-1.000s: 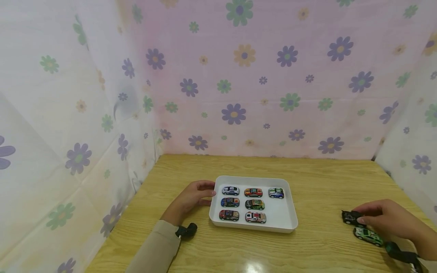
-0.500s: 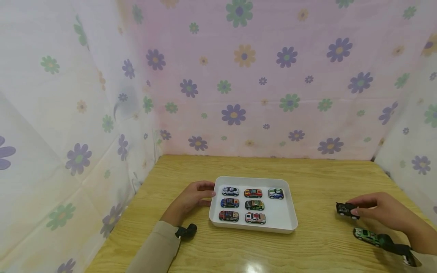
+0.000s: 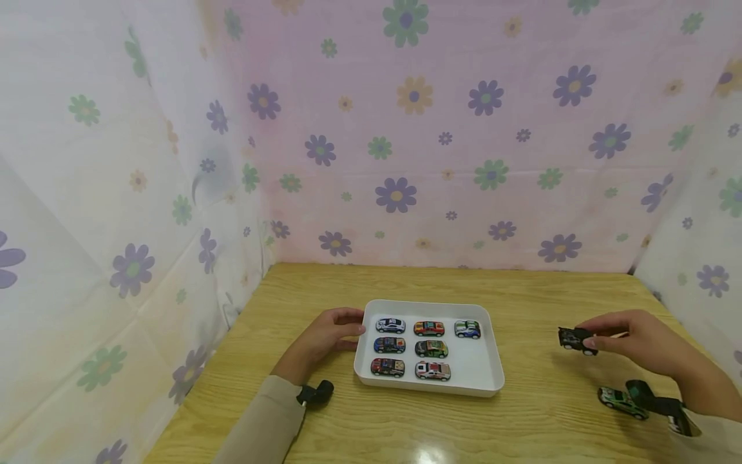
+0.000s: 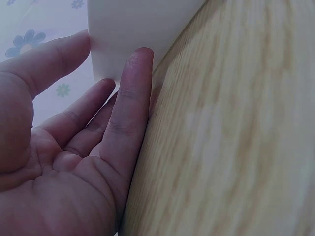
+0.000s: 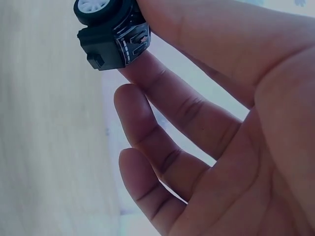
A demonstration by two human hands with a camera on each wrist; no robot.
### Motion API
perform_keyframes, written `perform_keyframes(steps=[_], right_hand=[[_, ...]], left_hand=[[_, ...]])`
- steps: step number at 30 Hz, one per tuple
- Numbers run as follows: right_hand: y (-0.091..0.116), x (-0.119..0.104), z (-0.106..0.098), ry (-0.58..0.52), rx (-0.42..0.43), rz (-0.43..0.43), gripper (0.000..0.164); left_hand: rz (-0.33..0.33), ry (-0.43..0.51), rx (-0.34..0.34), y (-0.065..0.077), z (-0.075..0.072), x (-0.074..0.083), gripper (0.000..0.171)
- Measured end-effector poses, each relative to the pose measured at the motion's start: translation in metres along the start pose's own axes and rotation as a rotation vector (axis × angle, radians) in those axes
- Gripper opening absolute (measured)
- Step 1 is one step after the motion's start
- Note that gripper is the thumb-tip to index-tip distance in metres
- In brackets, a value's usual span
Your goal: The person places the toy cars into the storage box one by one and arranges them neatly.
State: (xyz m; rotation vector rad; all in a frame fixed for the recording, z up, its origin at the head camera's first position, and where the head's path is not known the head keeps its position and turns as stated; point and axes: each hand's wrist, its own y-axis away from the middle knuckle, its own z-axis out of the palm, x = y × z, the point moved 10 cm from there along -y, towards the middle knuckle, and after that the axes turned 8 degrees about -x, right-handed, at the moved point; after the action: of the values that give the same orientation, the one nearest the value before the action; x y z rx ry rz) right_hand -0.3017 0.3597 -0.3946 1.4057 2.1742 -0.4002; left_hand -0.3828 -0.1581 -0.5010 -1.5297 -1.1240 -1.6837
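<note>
A black toy car point(image 3: 577, 339) is pinched between the thumb and fingers of my right hand point(image 3: 643, 341), held above the table; its white-spoked wheel shows in the right wrist view. Beneath that wrist a green toy car point(image 3: 622, 402) lies on the table, partly covered by the wrist camera. My left hand point(image 3: 327, 338) rests at the left side of a white tray point(image 3: 476, 366), its fingers fairly straight and touching the tray wall point(image 4: 128, 29). Inside the tray several toy cars stand in columns: three at left, three in the middle, and a green, white and blue car point(image 3: 467, 329) at right.
The wooden table point(image 3: 371, 419) carries the tray near its middle. Flowered cloth point(image 3: 435, 161) hangs behind the table and along both sides. A black wrist camera point(image 3: 316, 393) sits on the left sleeve.
My right hand has lifted the black toy car off the table from beside the green one and moved it left. The left hand and the tray stay in place.
</note>
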Motion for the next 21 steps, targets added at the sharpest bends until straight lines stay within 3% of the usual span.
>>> perform_keyframes(steps=[9, 21], right_hand=[[-0.009, -0.026, -0.01, 0.021, 0.09, -0.073, 0.028], [-0.024, -0.058, -0.009, -0.033, 0.097, -0.082, 0.03]], left_hand=[[0.004, 0.006, -0.003, -0.001, 0.0, -0.003, 0.047], [0.004, 0.008, -0.008, -0.002, 0.0, -0.003, 0.047]])
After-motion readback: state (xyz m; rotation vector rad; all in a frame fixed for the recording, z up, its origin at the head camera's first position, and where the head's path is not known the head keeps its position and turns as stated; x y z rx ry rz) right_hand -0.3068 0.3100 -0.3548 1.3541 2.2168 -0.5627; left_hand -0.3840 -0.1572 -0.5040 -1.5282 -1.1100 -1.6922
